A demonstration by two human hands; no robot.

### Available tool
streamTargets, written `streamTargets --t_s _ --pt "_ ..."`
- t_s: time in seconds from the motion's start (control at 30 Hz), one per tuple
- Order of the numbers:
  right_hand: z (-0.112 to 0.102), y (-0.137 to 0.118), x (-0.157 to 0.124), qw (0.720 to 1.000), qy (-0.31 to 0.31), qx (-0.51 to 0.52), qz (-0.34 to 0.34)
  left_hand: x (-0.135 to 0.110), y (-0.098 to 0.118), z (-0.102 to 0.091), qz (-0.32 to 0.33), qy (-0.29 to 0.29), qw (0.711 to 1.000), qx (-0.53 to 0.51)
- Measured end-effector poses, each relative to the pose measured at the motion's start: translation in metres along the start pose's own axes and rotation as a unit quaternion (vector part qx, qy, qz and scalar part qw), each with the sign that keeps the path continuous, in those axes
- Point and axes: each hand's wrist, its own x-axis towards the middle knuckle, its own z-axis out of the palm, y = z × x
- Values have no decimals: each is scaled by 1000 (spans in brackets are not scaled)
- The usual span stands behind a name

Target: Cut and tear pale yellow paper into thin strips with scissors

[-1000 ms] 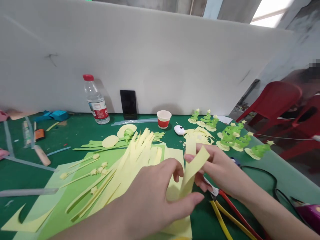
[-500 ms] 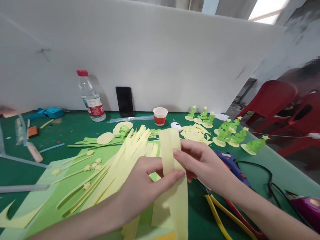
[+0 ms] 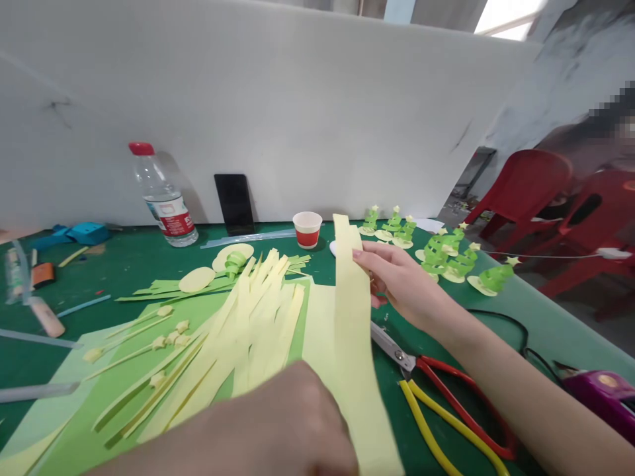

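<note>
A long pale yellow paper strip (image 3: 353, 330) runs from near me toward the back of the green table (image 3: 124, 264). My right hand (image 3: 397, 281) pinches the strip near its far end, fingers closed on it. Low in the view, my left hand (image 3: 292, 430) is closed beside the strip's near end; its fingertips are hidden, so the grip does not show. To the left of the strip lies a fan of several cut yellow strips (image 3: 248, 324) on a light green sheet (image 3: 99, 403).
Red and yellow handled scissors (image 3: 436, 390) lie right of the strip. A water bottle (image 3: 159, 195), a black phone (image 3: 233, 205), a red paper cup (image 3: 307, 229) and several green paper trees (image 3: 446, 258) stand farther back. A purple tool (image 3: 605, 396) and red chairs (image 3: 526, 192) are at right.
My right hand slid away from me along the strip, stretching it out straight. My left hand dropped toward the near end. The camera turned a little to the right.
</note>
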Motion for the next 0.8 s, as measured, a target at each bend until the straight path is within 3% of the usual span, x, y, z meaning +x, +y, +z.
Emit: streamTargets --t_s 0.03,0.07,0.17,0.3,0.47,0.57,0.67,0.8 --pt "1 -2 -3 1000 -18 -3 5 0 -2 -7 19 -21 1000 -1" --pt "2 -5 -5 999 -36 -7 6 1 -5 -14 30 5 999 -9" --pt "8 -8 -13 997 -77 -20 -9 4 -14 -28 -3 139 990 -5" --pt "19 -3 -17 994 -103 -37 -31 8 -19 -28 -35 149 988 25" --pt "29 6 -19 983 -10 -126 -133 7 -20 -21 -8 238 971 9" --pt "32 9 -21 963 37 -191 -187 6 -21 -19 -19 242 969 -37" --pt "33 11 -22 958 45 -210 -191 7 -19 -16 -34 250 963 -91" --pt "32 12 -20 960 77 -193 -187 8 -16 -12 -66 294 935 -188"
